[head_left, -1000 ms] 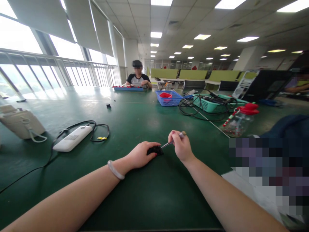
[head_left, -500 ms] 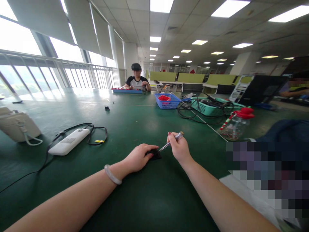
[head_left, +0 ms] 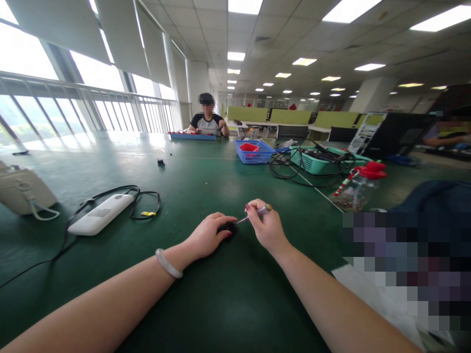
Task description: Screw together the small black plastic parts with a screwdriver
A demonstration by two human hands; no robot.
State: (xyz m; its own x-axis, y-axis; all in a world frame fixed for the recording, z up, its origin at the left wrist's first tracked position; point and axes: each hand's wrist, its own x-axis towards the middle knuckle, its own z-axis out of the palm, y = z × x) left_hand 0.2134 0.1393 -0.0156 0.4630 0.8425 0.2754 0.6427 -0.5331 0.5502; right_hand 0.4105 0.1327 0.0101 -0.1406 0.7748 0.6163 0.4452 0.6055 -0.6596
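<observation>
My left hand [head_left: 208,235] is closed around a small black part [head_left: 228,228] on the green tabletop [head_left: 228,304], with thumb and fingers on its sides. Most of the part is hidden under the fingers, so its kind does not show. In my right hand [head_left: 268,225] is a screwdriver [head_left: 263,211] with a clear handle and a thin metal shaft. The shaft slants down to the left and its tip meets the right side of the black part, or lies very near it.
Left lie a white power bank [head_left: 101,214], a black cable [head_left: 134,189] and a beige case [head_left: 25,189]. Ahead are a blue basket [head_left: 253,156] and a green basket [head_left: 312,164] with cables. A red-lidded bottle [head_left: 356,189] stands right. A person [head_left: 207,120] sits across the table.
The screwdriver is held at a flatter angle, and my right hand has turned slightly. The black part looks turned or tilted in my left hand. The whole view has shifted a little.
</observation>
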